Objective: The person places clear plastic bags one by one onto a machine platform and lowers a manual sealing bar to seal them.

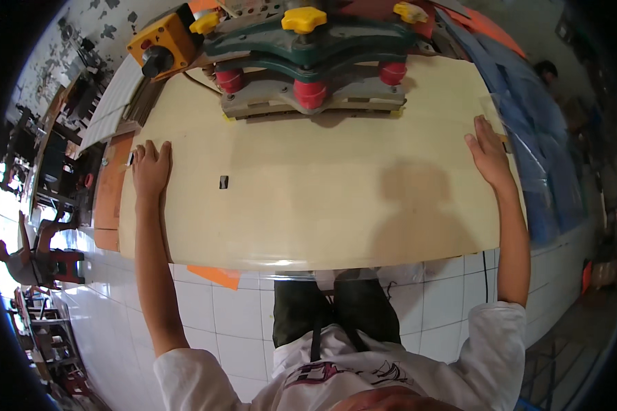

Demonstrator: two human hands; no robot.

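A wide cream sheet [301,198] covers the tabletop in front of me. My left hand [151,170] lies flat near its left edge, fingers stretched forward. On the opposite side my right hand [489,152] rests by the right edge, its fingers also extended and somewhat together. Neither hand holds anything. Between them, nearer the left, a small dark rectangle [224,182] is on the sheet. Over the far edge stands a press head with a dark green frame [305,58], a yellow star knob [304,20], red cylinders [309,94] and a grey metal plate [274,103].
A yellow control box [163,44] with a black knob sits at the far left of the press. Folded blue plastic sheeting [535,151] lies along the right side. An orange piece [216,276] shows below the near edge. Another person [24,257] sits at far left.
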